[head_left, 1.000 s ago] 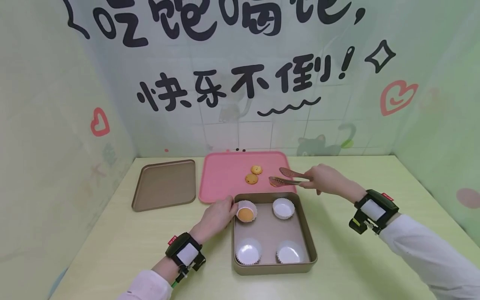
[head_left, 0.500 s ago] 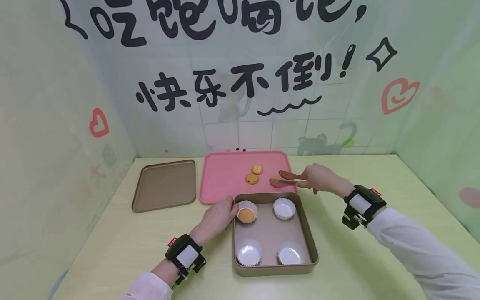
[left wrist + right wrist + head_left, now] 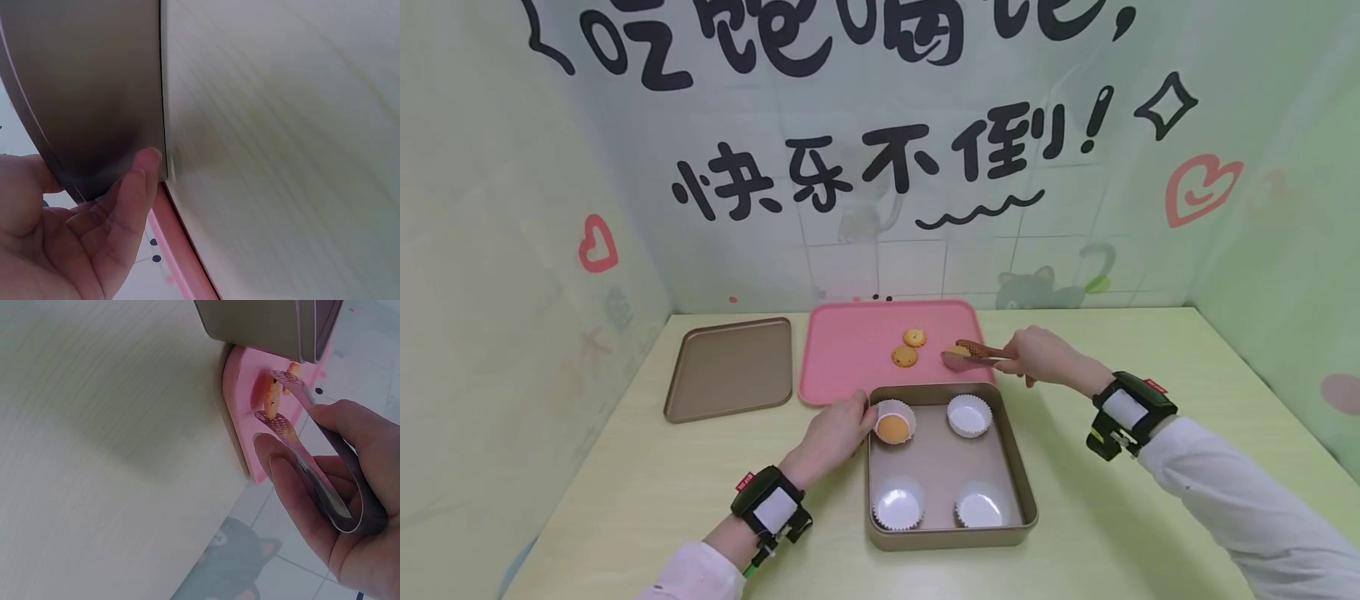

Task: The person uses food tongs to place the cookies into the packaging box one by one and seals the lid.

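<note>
Head view: nearest on the pale wood-grain worktop (image 3: 1090, 533), the deep bronze-coloured metal pan (image 3: 951, 540) has one cup seemingly done: the back-left white fluted cup (image 3: 895, 407) holds an orange round cookie (image 3: 893, 429); three look unfilled. The left hand (image 3: 837, 429) grips the pan's corner. Beyond, the right hand (image 3: 1048, 358) holds slim metal tongs (image 3: 372, 515), tips flanking a flat golden cookie (image 3: 272, 397) at the pink rectangular tray (image 3: 850, 350); two more golden-brown round cookies (image 3: 905, 357) lie there, apparently left to place.
</note>
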Demonstrator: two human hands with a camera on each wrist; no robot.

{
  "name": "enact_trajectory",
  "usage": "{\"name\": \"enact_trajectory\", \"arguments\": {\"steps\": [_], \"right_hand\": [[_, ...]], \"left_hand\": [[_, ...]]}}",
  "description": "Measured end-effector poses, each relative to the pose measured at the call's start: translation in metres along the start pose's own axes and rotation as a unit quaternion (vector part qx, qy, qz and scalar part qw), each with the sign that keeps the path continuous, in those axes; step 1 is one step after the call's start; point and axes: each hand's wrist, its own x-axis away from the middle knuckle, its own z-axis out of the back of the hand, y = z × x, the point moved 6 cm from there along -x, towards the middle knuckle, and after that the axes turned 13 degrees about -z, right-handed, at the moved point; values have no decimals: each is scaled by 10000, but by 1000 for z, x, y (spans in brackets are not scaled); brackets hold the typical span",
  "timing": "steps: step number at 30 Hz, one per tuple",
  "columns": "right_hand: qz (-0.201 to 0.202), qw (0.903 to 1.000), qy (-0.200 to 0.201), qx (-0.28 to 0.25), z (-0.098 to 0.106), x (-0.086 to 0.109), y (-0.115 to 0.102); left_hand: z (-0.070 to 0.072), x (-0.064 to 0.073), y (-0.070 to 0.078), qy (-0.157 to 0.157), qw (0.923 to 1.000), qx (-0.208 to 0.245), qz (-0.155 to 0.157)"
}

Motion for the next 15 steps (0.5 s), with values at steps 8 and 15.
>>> {"name": "enact_trajectory", "arguments": {"steps": [8,15], "right_hand": [[255,9995,207,-3,17,20,-9],[779,9953,515,246,30,56,-28]], "left_hand": [[1,0,1,16,10000,32,10],[1,-1,1,45,10000,-21,-24]]}}
